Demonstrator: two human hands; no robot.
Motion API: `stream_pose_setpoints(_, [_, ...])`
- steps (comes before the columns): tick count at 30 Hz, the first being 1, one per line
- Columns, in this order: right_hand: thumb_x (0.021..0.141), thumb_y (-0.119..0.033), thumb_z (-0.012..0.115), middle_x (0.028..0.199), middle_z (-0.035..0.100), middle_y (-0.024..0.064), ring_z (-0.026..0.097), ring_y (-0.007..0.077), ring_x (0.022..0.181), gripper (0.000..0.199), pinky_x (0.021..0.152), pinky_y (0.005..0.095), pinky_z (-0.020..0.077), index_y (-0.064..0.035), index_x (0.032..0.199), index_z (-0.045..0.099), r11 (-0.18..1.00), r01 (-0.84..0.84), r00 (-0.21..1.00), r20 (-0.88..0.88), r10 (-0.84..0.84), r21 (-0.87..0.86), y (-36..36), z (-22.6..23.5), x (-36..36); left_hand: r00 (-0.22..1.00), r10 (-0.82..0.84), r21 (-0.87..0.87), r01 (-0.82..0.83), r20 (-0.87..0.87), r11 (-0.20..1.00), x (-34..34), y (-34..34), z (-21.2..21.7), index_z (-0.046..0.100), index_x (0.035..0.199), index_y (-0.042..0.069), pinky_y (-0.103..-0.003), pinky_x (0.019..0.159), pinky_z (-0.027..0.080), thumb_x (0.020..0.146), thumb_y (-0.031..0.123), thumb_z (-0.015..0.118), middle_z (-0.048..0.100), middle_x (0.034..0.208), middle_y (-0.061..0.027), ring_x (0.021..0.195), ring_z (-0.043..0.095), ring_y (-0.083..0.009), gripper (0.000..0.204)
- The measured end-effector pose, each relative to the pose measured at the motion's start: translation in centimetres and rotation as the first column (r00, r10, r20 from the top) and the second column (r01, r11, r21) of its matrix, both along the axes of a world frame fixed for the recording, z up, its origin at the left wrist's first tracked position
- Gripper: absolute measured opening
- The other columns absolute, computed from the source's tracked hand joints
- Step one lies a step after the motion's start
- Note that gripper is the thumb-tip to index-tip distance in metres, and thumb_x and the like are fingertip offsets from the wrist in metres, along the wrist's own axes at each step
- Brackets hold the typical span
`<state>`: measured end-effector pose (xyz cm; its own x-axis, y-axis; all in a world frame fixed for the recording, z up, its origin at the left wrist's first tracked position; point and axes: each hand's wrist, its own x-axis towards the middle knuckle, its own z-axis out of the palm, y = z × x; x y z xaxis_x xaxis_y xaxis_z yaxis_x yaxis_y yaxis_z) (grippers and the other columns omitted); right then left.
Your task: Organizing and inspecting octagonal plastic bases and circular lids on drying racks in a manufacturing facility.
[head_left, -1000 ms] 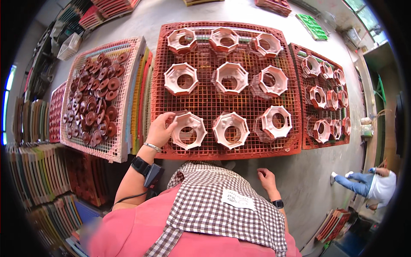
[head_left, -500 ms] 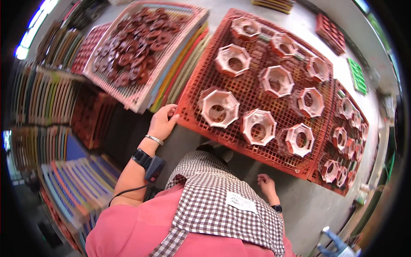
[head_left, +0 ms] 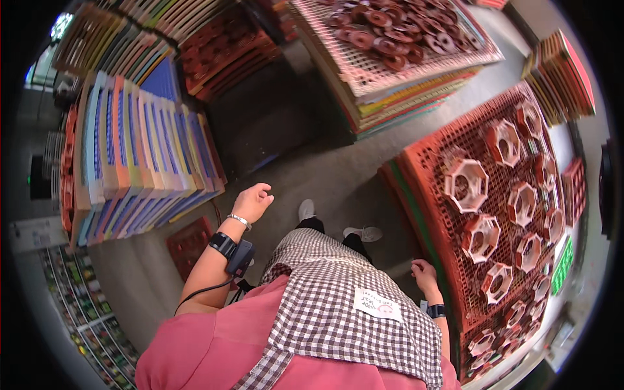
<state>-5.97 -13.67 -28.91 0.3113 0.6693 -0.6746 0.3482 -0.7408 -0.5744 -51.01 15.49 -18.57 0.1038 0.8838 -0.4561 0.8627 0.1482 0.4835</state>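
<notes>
My left hand (head_left: 253,203) hangs over the grey floor with its fingers loosely bent and slightly apart, holding nothing. My right hand (head_left: 424,274) is low at my side, its fingers loosely curled and empty, near the edge of a red plastic crate stack but apart from it. On the red lattice crate (head_left: 442,170) to the right stand several octagonal ring pieces (head_left: 466,184), pale inside and brown-red outside. Ahead, a pink lattice tray (head_left: 383,77) on a stack bears a heap of glossy brown round pieces with centre holes (head_left: 380,19).
A tall stack of coloured trays (head_left: 140,153) stands at the left. Red crates (head_left: 227,49) are piled behind a dark floor area (head_left: 260,117). A red crate (head_left: 188,244) lies on the floor by my left arm. More trays (head_left: 560,78) and a green crate (head_left: 563,266) are at the right.
My left hand has come away from the corner of the red crate. My view has turned left, so the crates and pink tray now sit further right.
</notes>
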Motion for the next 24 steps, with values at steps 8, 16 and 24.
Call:
stream_pose_setpoints(8, [0.084,-0.010,0.055,0.077,0.061,0.0050,0.057,0.0116,0.064,0.018,0.060,0.0238,0.0479,0.0004,0.098,0.061,0.982,-0.187,0.982,0.024,0.186,0.029,12.2,2.0,-8.5,0.972,0.212,-0.068,-0.206,0.101,0.976,-15.4,-1.9,-1.1,0.060,0.104,0.008,-0.031,0.070,0.050,0.078,0.021,0.066,0.066,0.081,-0.0080,0.075,0.064,-0.0202,0.029])
stream_pose_setpoints(16, [0.085,-0.011,0.055,0.077,0.061,0.0041,0.057,0.0103,0.065,0.018,0.061,0.0235,0.0480,0.0014,0.098,0.060,0.849,-0.526,0.845,-0.091,0.528,0.038,24.3,2.9,-22.3,0.861,0.485,0.126,-0.503,0.149,0.855,-30.3,-5.0,-1.3,0.059,0.102,0.006,-0.030,0.066,0.050,0.079,0.018,0.066,0.065,0.078,-0.0090,0.072,0.064,-0.0190,0.027])
stream_pose_setpoints(24, [0.083,-0.015,0.056,0.074,0.064,0.0074,0.060,0.0135,0.066,0.021,0.064,0.0276,0.0484,-0.0009,0.097,0.061,0.705,-0.709,0.704,-0.028,0.709,0.013,36.7,3.4,-27.4,0.705,0.672,0.083,-0.702,0.227,0.707,-32.8,-6.0,-2.5,0.059,0.103,0.005,-0.029,0.068,0.050,0.079,0.017,0.065,0.065,0.079,-0.0092,0.073,0.064,-0.0185,0.028])
